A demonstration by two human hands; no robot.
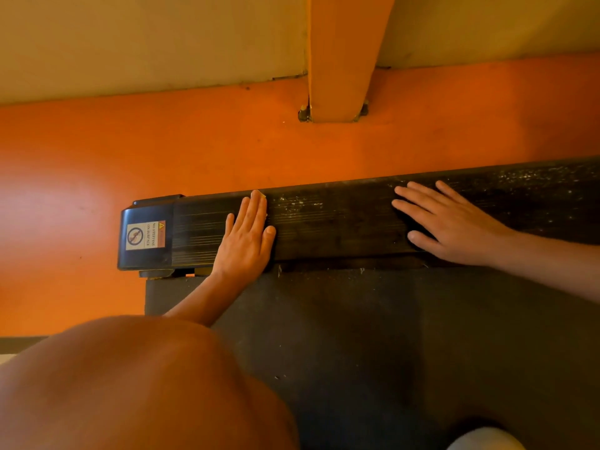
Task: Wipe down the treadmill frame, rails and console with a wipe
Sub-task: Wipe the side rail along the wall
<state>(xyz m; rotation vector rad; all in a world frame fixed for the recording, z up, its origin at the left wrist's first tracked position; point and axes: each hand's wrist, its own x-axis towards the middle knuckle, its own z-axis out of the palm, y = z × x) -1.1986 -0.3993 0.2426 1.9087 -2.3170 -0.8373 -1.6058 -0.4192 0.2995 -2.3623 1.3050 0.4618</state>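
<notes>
A black ribbed side rail [341, 219] of the treadmill runs across the middle of the view, dusty with pale specks toward the right. Its end cap [146, 235] at the left bears a warning sticker. My left hand [248, 237] lies flat on the rail near the cap, fingers straight; a thin pale edge, perhaps of a wipe [262, 195], peeks out at the fingertips, and the rest is hidden under the palm. My right hand [451, 222] rests flat on the rail further right, fingers spread, with nothing seen in it. The dark belt [389, 336] lies below the rail.
Beyond the rail is orange floor [227, 147]. A yellow-orange post [341, 60] is bolted to the floor by a pale wall [146, 37]. My bare knee [130, 384] fills the lower left corner. Something white [483, 440] shows at the bottom edge.
</notes>
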